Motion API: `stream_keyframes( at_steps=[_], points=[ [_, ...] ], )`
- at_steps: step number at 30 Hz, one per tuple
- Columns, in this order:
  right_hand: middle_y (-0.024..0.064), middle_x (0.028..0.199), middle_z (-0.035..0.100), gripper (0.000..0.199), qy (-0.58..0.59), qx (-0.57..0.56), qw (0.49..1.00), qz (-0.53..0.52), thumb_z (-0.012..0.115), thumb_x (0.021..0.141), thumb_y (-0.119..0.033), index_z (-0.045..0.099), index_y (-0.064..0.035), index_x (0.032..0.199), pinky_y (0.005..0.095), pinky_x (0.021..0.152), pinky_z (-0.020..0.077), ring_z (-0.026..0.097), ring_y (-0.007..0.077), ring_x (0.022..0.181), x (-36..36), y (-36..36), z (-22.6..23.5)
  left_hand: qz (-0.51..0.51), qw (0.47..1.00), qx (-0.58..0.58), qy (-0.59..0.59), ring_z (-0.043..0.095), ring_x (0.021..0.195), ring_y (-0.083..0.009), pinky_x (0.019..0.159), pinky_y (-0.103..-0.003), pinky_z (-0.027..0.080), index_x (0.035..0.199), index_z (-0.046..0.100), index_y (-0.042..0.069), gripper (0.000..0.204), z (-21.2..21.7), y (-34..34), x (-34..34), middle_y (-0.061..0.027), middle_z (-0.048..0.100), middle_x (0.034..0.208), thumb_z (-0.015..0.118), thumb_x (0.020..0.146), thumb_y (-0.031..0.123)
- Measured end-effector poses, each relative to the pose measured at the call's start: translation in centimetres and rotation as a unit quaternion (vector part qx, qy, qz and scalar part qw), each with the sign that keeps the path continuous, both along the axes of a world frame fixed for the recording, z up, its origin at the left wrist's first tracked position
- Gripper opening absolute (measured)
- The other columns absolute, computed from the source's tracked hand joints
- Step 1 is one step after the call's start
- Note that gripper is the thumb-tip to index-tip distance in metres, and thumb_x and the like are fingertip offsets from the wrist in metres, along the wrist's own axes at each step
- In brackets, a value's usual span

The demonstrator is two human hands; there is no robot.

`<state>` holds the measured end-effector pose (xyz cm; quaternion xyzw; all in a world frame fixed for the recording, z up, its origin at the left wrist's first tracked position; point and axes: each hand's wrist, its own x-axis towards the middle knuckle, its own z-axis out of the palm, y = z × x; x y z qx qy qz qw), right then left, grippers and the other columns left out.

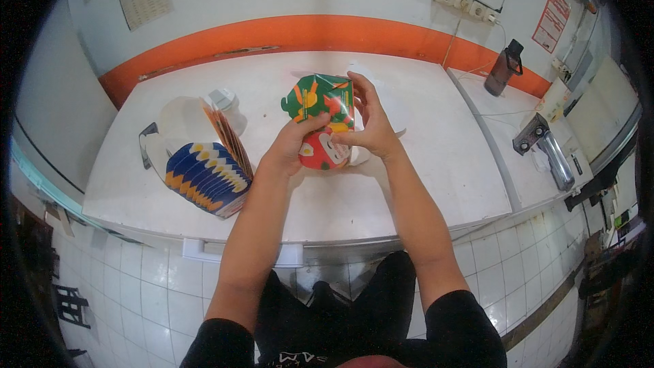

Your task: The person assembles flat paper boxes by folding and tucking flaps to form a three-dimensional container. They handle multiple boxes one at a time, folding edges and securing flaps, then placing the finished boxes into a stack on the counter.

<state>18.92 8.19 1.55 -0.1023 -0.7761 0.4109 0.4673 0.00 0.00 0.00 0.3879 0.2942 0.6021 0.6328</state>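
Observation:
Above the middle of the table, a printed card package [318, 97], green with orange, yellow and red pictures, is held between both hands. Its lower part is a rounded red piece [320, 152] with a pale picture on it. My left hand [291, 142] grips the left and lower side, thumb across the front. On the right side, my right hand [373, 123] wraps its fingers around the edge, with its thumb over the lower front. The back of the package is hidden. Some white material [359, 157] shows just below it.
At the left stands a row of blue, white and yellow cartons [208, 177] beside brown-edged cards [228, 138]. A small white container [221, 100] is behind them. On the right side table are a dark bottle [503, 68] and a black-and-silver device [545, 146]. Sockets [463, 3] line the wall.

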Motion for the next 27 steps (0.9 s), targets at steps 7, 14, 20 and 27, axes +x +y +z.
stream_keyframes(
  at_steps=[7,14,20,27],
  points=[
    [0.0145,0.141,0.046,0.087,0.302,-0.170,0.935,-0.079,0.077,0.087,-0.011,0.026,-0.0064,0.157,0.0398,0.109,0.0472,0.052,0.0246,0.130,-1.1,0.6,-0.6,0.014,0.978,0.144,0.151,0.065,0.111,-0.0229,0.098,-0.038,0.052,0.136,0.057,0.001,0.074,0.7,-0.1,1.9,-0.0109,0.066,0.123,0.085,0.083,0.044],
    [0.0152,0.136,0.045,0.073,0.376,-0.260,0.873,-0.168,0.073,0.096,-0.022,0.031,-0.0015,0.153,0.0364,0.099,0.0527,0.056,0.0243,0.123,1.2,3.2,-1.5,0.237,0.798,0.264,0.487,0.054,0.119,-0.0307,0.097,-0.041,0.048,0.115,0.072,0.000,0.037,-1.6,0.5,6.5,-0.0164,0.064,0.123,0.081,0.085,0.020],
    [0.0117,0.129,0.056,0.070,0.304,-0.242,0.902,-0.189,0.076,0.095,-0.026,0.036,-0.0045,0.148,0.0313,0.092,0.0565,0.064,0.0179,0.111,0.3,1.6,-1.0,0.283,0.865,0.180,0.372,0.062,0.106,-0.0286,0.093,-0.038,0.050,0.112,0.073,-0.002,0.028,-0.3,-0.6,5.5,-0.0145,0.066,0.116,0.074,0.092,0.016],
    [0.0142,0.140,0.048,0.081,0.275,-0.275,0.912,-0.131,0.076,0.094,-0.028,0.028,-0.0034,0.155,0.0410,0.104,0.0478,0.053,0.0240,0.129,-0.2,0.8,-0.7,0.242,0.898,0.147,0.337,0.068,0.094,-0.0219,0.087,-0.036,0.054,0.118,0.069,-0.006,0.032,0.6,-1.4,5.8,-0.0143,0.069,0.107,0.072,0.096,0.018]
  ],
)
